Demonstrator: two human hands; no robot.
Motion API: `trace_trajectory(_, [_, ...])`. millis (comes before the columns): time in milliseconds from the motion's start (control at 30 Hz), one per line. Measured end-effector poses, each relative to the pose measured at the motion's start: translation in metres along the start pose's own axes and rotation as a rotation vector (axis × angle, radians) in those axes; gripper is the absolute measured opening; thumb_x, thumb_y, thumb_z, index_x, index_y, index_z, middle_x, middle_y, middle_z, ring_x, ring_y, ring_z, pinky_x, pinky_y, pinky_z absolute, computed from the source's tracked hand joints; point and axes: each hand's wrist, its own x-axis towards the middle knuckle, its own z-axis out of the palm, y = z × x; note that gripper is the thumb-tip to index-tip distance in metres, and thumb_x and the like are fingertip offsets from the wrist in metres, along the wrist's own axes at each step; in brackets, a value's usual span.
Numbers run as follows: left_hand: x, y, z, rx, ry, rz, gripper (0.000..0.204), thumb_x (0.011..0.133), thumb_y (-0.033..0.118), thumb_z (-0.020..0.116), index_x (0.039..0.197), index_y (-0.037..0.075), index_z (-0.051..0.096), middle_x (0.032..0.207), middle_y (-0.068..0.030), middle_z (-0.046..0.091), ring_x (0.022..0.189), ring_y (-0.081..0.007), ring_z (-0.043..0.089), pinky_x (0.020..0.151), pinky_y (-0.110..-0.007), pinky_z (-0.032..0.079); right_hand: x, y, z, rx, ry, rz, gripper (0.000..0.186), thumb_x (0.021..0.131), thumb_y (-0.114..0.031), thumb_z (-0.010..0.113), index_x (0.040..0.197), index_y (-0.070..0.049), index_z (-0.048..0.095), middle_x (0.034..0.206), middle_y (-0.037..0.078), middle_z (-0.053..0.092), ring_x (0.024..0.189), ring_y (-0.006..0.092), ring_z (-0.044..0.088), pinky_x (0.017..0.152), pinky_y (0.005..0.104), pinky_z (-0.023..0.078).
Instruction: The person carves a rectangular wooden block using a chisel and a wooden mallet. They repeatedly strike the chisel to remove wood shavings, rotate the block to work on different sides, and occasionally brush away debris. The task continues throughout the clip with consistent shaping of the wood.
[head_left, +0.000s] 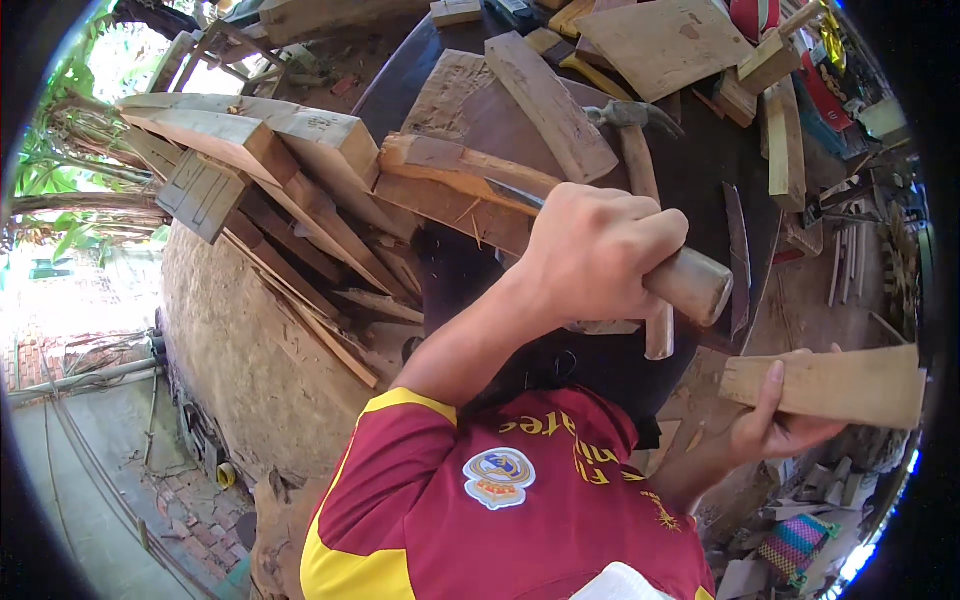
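My left hand (590, 255) is raised in front of me, fist closed round the thick round wooden handle (695, 283) of a tool. A dark metal blade (515, 193) sticks out past the fist toward the upper left, over a split wooden block (450, 185). Lower right, my right hand (775, 425) grips one end of a short flat wooden board (835, 385), thumb on top. The board is held level, apart from the tool. A hammer (632, 115) with a long wooden handle lies on the dark round worktop (700, 170) just behind my left hand.
Stacked planks and offcuts (260, 150) are piled at the left over a rounded earthen wall (240, 340). More boards (660, 40) and blocks cover the far worktop. A thin curved blade (737, 250) lies at the right. Wood scraps (800, 490) litter the ground at lower right.
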Motion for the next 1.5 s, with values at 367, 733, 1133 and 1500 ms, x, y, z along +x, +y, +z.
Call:
trace_trajectory(367, [0.004, -0.002, 0.005, 0.043, 0.106, -0.035, 0.03, 0.051, 0.018, 0.075, 0.073, 0.012, 0.056, 0.066, -0.0027, 0.059, 0.062, -0.0263, 0.064, 0.05, -0.041, 0.048, 0.018, -0.011, 0.032, -0.02, 0.174, -0.037, 0.092, 0.077, 0.008, 0.07, 0.151, -0.003, 0.016, 0.14, 0.031, 0.046, 0.104, 0.0336, 0.063, 0.087, 0.0424, 0.057])
trace_trajectory(733, [0.01, -0.009, 0.019, 0.16, 0.068, -0.148, 0.039, 0.049, 0.023, 0.081, 0.078, 0.012, 0.058, 0.069, -0.0063, 0.061, 0.068, -0.0301, 0.066, 0.056, -0.042, 0.05, 0.026, -0.002, 0.029, 0.18, 0.193, 0.094, 0.079, 0.08, 0.002, 0.078, 0.146, 0.002, 0.034, 0.137, 0.022, 0.051, 0.12, 0.0296, 0.056, 0.102, 0.042, 0.048])
trace_trajectory(1133, [0.003, -0.013, 0.015, 0.156, -0.081, -0.186, 0.026, 0.06, 0.023, 0.078, 0.077, 0.011, 0.062, 0.069, -0.0093, 0.064, 0.068, -0.0312, 0.067, 0.058, -0.043, 0.052, -0.006, 0.022, 0.021, -0.137, 0.009, 0.155, 0.088, 0.08, -0.003, 0.08, 0.151, 0.003, 0.028, 0.146, 0.025, 0.044, 0.13, 0.0346, 0.049, 0.109, 0.0474, 0.041])
trace_trajectory(1500, [-0.093, 0.024, -0.045, -0.196, -0.96, -0.301, 0.021, 0.06, 0.018, 0.075, 0.072, 0.008, 0.06, 0.063, -0.0117, 0.063, 0.063, -0.0351, 0.065, 0.055, -0.047, 0.049, -0.065, 0.032, -0.013, -0.17, -0.123, 0.33, 0.092, 0.079, -0.001, 0.079, 0.152, 0.006, 0.024, 0.147, 0.023, 0.042, 0.132, 0.0316, 0.046, 0.109, 0.0417, 0.041])
